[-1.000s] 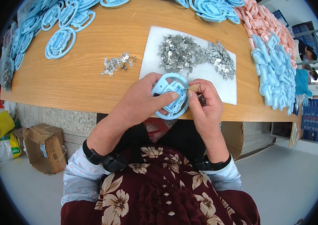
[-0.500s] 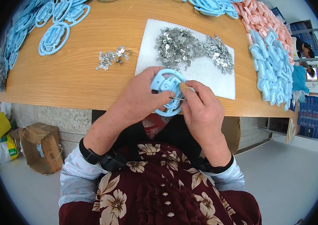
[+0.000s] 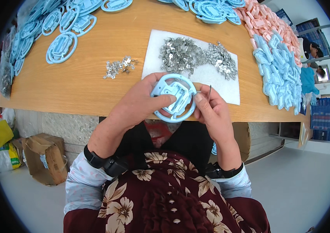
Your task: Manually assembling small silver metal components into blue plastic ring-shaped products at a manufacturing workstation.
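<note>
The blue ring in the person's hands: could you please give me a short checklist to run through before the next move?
1. Left hand grips the blue ring: ok.
2. Right hand pinches a thin metal pin: ok.
3. Pin is seated in the ring: cannot tell.
4. Metal clips lie within reach on the white sheet: ok.
5. Ring is held over the table edge: ok.

I'm in a small assembly workshop: my wooden desk point(image 3: 95, 77) carries piles of blue plastic frames point(image 3: 60, 46), pink parts point(image 3: 262, 19) and heaps of metal clips point(image 3: 196, 58), with stacked blue crates point(image 3: 326, 116) beyond.
</note>
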A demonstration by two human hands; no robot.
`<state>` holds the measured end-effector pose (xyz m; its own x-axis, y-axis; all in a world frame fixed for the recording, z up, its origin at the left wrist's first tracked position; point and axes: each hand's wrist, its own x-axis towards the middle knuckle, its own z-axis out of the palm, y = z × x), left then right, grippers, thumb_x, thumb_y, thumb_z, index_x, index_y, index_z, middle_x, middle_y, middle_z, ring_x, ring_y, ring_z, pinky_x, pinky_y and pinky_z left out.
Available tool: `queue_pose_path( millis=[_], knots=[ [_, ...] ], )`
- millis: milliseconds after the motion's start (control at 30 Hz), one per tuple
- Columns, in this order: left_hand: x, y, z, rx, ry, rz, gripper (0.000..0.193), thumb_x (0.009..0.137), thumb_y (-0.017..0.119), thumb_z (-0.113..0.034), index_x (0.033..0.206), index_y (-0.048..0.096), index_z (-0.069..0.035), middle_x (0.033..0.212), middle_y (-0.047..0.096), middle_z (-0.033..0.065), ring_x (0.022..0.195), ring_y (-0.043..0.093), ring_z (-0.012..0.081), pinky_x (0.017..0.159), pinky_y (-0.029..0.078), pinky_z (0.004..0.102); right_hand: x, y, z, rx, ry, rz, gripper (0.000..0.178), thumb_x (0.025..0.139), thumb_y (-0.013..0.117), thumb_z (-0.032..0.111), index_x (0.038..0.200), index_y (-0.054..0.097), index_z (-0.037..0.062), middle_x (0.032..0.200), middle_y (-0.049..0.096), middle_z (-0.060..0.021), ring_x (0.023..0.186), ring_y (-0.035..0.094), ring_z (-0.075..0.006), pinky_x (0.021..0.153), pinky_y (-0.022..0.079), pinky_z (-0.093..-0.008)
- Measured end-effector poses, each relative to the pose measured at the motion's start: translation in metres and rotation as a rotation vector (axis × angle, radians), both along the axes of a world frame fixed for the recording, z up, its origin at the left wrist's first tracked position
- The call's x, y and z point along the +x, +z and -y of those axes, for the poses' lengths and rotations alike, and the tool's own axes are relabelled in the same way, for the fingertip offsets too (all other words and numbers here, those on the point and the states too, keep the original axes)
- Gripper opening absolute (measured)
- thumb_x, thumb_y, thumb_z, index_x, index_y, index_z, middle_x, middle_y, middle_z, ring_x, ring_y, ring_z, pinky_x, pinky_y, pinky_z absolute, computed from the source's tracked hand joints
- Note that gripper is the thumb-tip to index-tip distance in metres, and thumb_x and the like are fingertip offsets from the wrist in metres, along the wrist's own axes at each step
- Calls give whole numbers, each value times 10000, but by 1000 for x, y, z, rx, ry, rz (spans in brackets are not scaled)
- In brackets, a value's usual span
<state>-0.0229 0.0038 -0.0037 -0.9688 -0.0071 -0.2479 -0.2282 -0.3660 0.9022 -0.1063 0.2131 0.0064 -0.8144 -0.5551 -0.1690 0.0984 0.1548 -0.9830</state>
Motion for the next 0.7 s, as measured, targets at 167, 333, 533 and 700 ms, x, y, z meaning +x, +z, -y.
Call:
queue_pose_path(
  millis=[167, 333, 533, 700],
  knots=[
    [3, -2, -3, -250, 45, -119, 552, 922, 681, -140, 1412, 481, 19, 1153, 659, 85, 1017, 644, 155, 882, 533, 300, -1, 10, 0, -107, 83, 318, 311, 1022, 608, 213, 1274, 593, 32, 857, 657, -7, 569, 426, -7, 490, 291, -151],
    [0, 16, -9, -780, 30, -327, 485, 870, 632, -130, 1336, 585, -5, 1074, 691, 150, 970, 670, 237, 867, 528, 348, -1, 12, -4, -87, 109, 305, 290, 1019, 612, 194, 1258, 597, 29, 840, 660, -6, 566, 437, -9, 482, 299, -156],
    [-1, 11, -10, -778, -3, -320, 490, 842, 610, -145, 1312, 603, -6, 1071, 687, 175, 957, 672, 281, 865, 525, 362, 1, 14, -6, -58, 123, 329, 255, 1018, 610, 167, 1231, 602, 27, 817, 661, -4, 559, 443, -9, 477, 303, -162],
    [-1, 13, -14, -920, -17, -349, 450, 857, 589, -133, 1278, 576, 24, 1056, 680, 196, 952, 671, 307, 874, 526, 379, 1, 15, -5, -38, 137, 318, 260, 1019, 607, 165, 1235, 601, 21, 806, 656, -1, 569, 454, -13, 489, 318, -168]
  ],
)
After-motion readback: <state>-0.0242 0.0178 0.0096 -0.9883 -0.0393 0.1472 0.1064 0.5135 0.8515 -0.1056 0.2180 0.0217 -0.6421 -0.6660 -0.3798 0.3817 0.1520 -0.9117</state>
